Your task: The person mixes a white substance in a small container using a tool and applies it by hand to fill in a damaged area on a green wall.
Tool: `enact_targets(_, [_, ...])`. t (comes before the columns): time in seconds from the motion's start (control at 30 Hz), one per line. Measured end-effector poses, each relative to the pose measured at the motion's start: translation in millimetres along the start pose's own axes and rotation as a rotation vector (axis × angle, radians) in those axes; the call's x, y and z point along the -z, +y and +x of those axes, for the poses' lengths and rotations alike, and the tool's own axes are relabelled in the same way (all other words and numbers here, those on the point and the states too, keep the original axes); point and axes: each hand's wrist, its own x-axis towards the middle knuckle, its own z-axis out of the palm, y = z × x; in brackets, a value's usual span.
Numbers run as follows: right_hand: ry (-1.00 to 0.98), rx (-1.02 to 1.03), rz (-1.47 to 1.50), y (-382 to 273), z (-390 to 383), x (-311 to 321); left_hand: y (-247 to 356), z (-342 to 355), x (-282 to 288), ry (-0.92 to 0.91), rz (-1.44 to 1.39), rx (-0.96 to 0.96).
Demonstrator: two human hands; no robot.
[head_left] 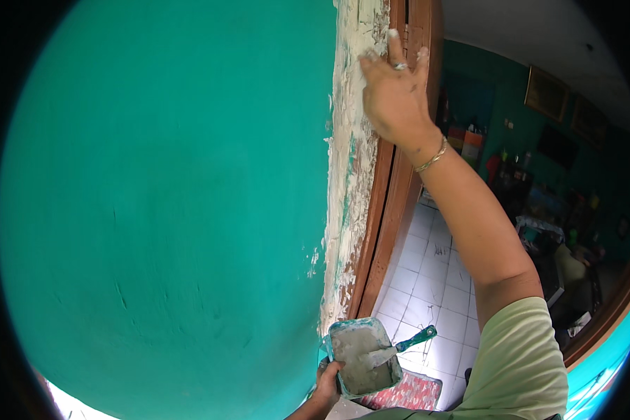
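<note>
Green wall (161, 210), plastered edge (346, 175), tiled floor (427, 273)

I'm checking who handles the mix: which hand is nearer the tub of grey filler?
Left. The left hand grips the tub of grey filler by its lower edge; the right hand is far above, pressed on the wall edge.

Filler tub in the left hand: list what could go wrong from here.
1. The tub of grey filler is gripped by the left hand at one corner only, low down; it could tip and spill onto the tiled floor.
2. The green-handled tool lies loose in it, its handle overhanging the rim; it may slide out.
3. The right hand presses on the patched wall edge beside the wooden door frame; filler could smear onto the wood.
</note>
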Motion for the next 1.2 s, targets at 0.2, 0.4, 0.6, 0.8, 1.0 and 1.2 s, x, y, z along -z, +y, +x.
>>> enact_targets(0.2, [0.041, 0.0, -0.126, 27, 72, 6, -11, 15, 7, -0.001, 0.003, 0.064])
enact_targets(0.4, [-0.077, -0.106, -0.076, 30, 106, 1, -14, 20, 9, -0.048, -0.013, 0.072])
enact_targets(0.6, [-0.006, 0.045, -0.228, 11, 56, -10, -1, 15, -2, -0.03, -0.006, 0.036])
enact_targets(0.8, [-0.135, 0.101, 0.006, 16, 25, 1, 12, -1, -18, 0.038, 0.016, 0.049])
enact_targets(1.0, [0.068, 0.01, -0.057, 48, 82, -4, -14, 14, 6, -0.001, 0.001, 0.049])
enact_targets(1.2, [0.067, 0.0, -0.09, 38, 110, -7, -17, 10, 3, 0.029, -0.004, 0.018])
